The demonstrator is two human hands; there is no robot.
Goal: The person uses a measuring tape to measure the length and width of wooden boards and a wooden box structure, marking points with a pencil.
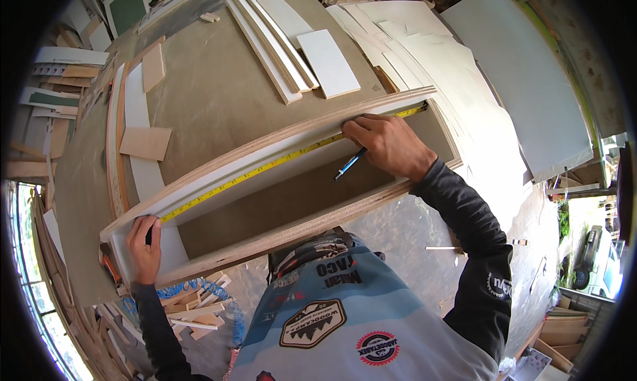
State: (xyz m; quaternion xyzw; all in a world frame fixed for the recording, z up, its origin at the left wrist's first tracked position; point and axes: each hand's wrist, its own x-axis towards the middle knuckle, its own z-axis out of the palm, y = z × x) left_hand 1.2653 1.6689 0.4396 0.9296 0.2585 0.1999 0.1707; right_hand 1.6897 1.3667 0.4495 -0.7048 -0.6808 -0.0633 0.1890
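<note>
A long open plywood box frame (312, 218) lies on a big workbench (219, 96) in front of me. A yellow tape measure (265, 168) is stretched along the white inner face of its far board. My left hand (144, 248) grips the tape's case at the frame's left end. My right hand (388, 144) presses on the tape near the right end and holds a blue pen (350, 163), its tip pointing down into the frame.
White strips and a white panel (328, 63) lie at the bench's far side. A small plywood square (146, 142) sits at left. Large white sheets (517, 82) are stacked at right. Offcuts and a blue coiled hose (206, 295) lie on the floor.
</note>
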